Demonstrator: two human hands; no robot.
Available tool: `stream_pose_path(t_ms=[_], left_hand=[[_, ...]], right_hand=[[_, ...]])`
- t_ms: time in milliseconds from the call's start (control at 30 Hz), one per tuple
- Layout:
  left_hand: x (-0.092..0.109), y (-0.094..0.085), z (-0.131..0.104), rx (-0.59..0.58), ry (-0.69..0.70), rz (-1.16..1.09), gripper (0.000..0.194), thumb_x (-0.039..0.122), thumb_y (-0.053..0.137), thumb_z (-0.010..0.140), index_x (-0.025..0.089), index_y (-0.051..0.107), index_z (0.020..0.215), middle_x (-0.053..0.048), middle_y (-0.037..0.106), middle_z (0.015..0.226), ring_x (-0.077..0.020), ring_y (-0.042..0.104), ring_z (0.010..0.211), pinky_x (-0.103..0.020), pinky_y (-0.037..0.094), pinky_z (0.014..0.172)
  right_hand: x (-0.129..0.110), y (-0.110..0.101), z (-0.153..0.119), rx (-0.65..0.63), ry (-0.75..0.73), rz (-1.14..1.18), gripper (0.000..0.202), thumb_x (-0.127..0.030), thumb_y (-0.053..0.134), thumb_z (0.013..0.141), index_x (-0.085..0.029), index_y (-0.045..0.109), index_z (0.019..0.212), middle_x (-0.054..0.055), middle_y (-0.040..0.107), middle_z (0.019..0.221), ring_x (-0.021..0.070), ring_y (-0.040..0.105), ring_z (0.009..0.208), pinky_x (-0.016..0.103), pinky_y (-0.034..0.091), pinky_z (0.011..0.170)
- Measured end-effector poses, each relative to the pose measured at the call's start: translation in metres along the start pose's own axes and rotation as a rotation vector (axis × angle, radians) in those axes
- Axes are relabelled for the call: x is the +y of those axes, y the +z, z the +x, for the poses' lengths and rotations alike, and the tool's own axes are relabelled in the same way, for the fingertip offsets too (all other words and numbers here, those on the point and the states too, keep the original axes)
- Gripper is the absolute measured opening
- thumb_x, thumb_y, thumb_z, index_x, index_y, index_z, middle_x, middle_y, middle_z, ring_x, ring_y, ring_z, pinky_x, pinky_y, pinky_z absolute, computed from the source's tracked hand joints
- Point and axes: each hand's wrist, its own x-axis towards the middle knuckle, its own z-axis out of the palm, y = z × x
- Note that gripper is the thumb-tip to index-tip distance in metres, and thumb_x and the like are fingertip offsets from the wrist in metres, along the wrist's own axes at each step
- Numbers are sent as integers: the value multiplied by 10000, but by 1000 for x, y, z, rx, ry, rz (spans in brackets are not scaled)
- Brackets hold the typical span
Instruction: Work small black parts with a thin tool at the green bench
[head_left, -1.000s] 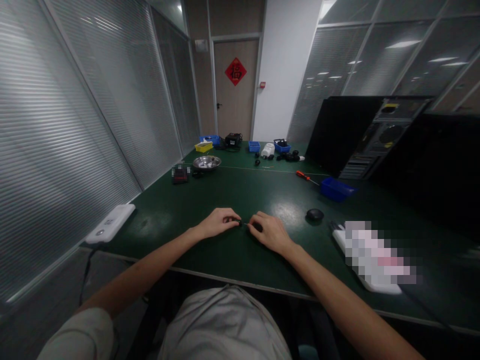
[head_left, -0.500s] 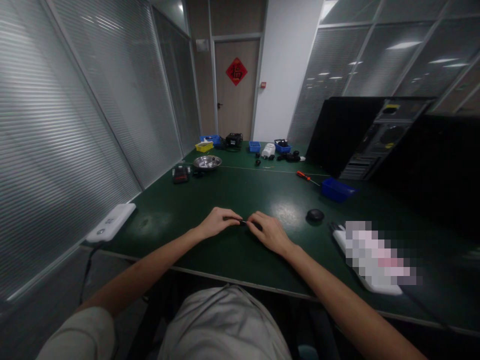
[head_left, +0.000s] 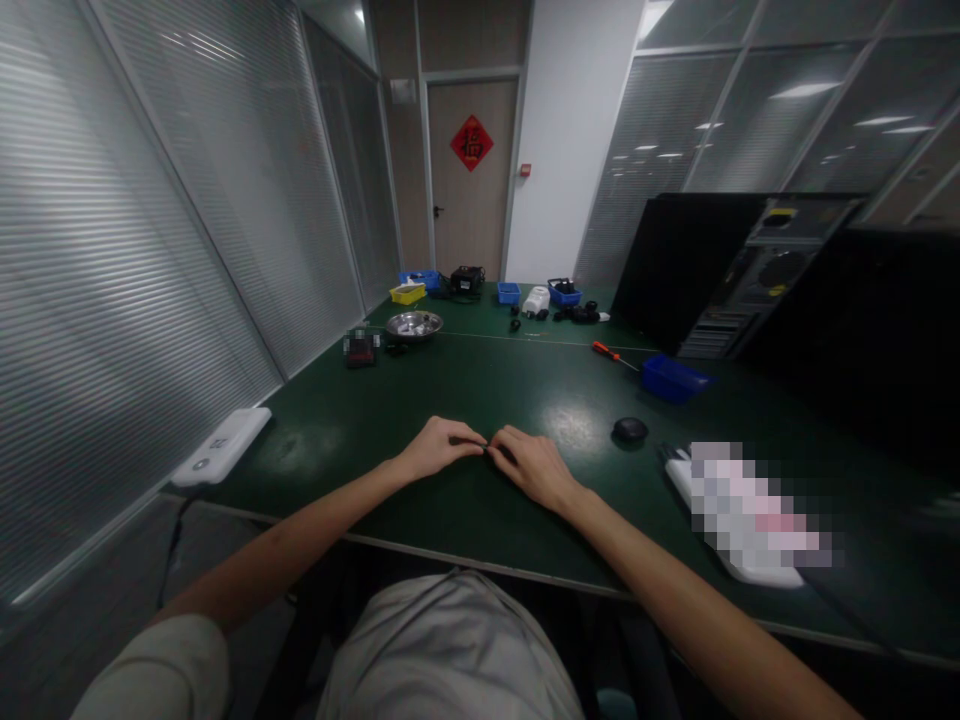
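Over the green table (head_left: 420,510), near its front edge, my two hands meet at the fingertips. A small dark object (head_left: 485,446) shows between them, too small to name. My left hand (head_left: 441,446) pinches its left end between thumb and fingers. From the other side, my right hand (head_left: 531,462) has thumb and fingers closed on its right end, and the fingertips cover most of it. A black computer mouse (head_left: 630,431) lies to the right of my right hand.
A blue bin (head_left: 675,379) and an orange screwdriver (head_left: 606,351) lie right of centre. White devices (head_left: 223,446) stand at both sides. Farther back are a metal bowl (head_left: 414,325), a yellow tray (head_left: 408,293) and small parts. A computer case (head_left: 742,275) stands at the right.
My fingertips have come slightly closer together, and less of the small object shows between them. Otherwise both hands keep nearly the same place.
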Motion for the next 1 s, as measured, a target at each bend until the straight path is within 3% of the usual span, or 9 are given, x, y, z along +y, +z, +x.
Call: stream_pose_path(t_ms=[333,500,633,833,1000], left_hand=[[-15,-8,6,71,-56,35,260,418,697,933,212,805,1050,-73,729,1060,-189,654,901,-311,496,816],[-31,-15,12,26,-58,194,219,402,704,931,243,804,1043,-56,689,1051,-217,604,1010,-360,469,919],[-22,-16,5,18,-55,219,251,395,665,961,262,777,1142,-65,671,1140,-231,585,1080,-393,457,978],[3,-9,-3,-50,96,153,341,393,673,961,269,701,1278,-75,701,1182,-239,583,1138,-397,457,1018],[0,-12,-2,-26,94,211,218,327,635,986,250,729,1166,-69,705,1136,-231,588,1131,-398,461,1016]], right_hand=[[-1,0,0,9,9,-41,222,-383,478,1078,-241,649,1065,19,656,1021,144,623,775,265,336,640],[-2,-2,-1,24,20,-23,240,-398,476,1077,-241,656,1049,19,654,1006,146,622,779,267,356,652],[0,-5,-3,44,31,11,240,-394,469,1079,-242,652,1050,18,653,1011,145,620,777,267,370,663],[2,-6,-4,45,61,34,243,-402,470,1075,-241,649,1036,21,651,1013,149,623,798,267,378,676],[4,-6,-4,50,54,46,231,-394,473,1074,-243,646,1048,20,653,1019,149,626,809,265,382,685]])
